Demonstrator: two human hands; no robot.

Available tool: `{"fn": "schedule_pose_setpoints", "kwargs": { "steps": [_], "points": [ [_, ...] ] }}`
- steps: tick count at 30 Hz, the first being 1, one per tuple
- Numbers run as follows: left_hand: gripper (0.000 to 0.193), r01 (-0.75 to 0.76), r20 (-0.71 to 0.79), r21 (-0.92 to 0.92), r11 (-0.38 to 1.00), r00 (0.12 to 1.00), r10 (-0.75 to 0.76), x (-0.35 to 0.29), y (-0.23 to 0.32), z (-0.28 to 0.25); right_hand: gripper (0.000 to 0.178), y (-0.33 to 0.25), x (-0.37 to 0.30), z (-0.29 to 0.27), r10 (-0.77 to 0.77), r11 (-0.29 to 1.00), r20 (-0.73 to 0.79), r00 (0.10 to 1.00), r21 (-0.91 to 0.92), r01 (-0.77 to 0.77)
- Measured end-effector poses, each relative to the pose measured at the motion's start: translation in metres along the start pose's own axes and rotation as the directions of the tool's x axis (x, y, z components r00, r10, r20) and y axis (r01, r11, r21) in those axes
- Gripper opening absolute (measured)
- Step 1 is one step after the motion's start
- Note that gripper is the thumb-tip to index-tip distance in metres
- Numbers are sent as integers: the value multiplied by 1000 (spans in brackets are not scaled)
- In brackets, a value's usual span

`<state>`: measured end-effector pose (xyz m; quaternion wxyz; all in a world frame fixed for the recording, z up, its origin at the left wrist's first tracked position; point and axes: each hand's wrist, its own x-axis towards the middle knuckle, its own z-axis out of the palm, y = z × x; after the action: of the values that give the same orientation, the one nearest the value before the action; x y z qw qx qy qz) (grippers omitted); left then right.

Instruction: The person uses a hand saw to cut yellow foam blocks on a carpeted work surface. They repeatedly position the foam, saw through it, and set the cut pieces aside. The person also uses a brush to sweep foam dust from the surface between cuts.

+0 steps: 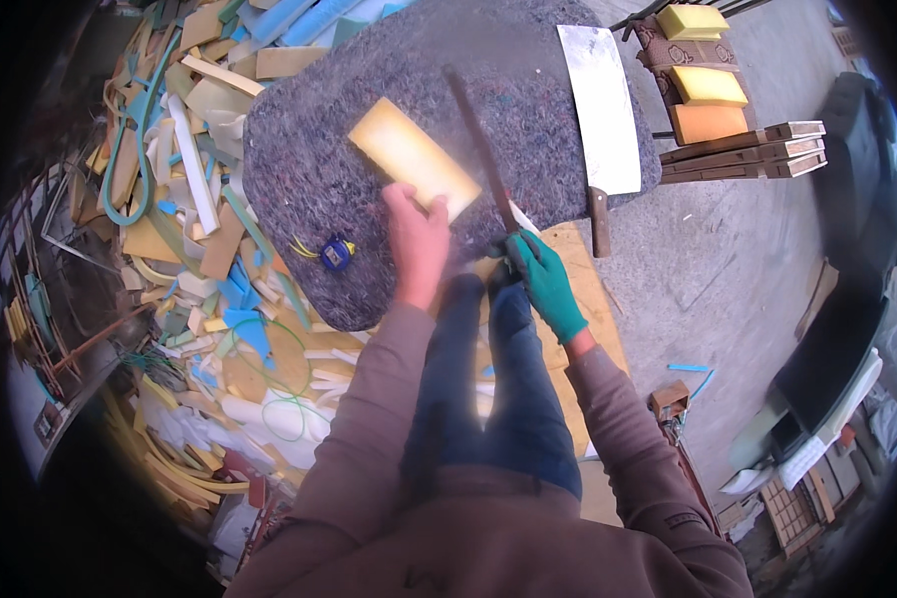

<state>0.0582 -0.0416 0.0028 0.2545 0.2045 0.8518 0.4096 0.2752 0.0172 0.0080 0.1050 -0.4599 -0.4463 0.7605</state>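
Note:
A pale yellow rectangular foam block lies slanted over the grey felt-like work surface. My bare left hand grips its near end, thumb and fingers against the edge. In a green glove, my right hand is closed round the near end of a long, narrow, dark-bladed knife. The knife points away from me, to the right of the block and apart from it. Its handle is mostly hidden by the glove. Left of my left hand sits a blue and yellow tape measure.
A wide whitish blade with a brown wooden handle lies at the surface's right edge. Foam offcuts heap up on the left. Yellow foam blocks rest on a patterned seat at the far right, by stacked wooden frames.

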Motion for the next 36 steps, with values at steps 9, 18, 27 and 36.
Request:
{"fn": "schedule_pose_setpoints", "kwargs": {
  "steps": [9,18,27,36],
  "points": [
    [31,-234,178,413,880,969,174,-5,4,-45,34,9,13,17,-139,949,-81,987,-295,109],
    [53,-564,215,398,724,824,524,5,13,-31,33,12,23,25,-498,617,-49,866,-722,314],
    [69,-318,-21,414,853,933,359,12,10,-37,27,15,21,32,-572,536,-95,815,-795,283],
    [55,-30,88,-169,985,995,46,28,-2,-36,24,15,-2,35,-412,489,-109,905,-865,118]
  ]
}}
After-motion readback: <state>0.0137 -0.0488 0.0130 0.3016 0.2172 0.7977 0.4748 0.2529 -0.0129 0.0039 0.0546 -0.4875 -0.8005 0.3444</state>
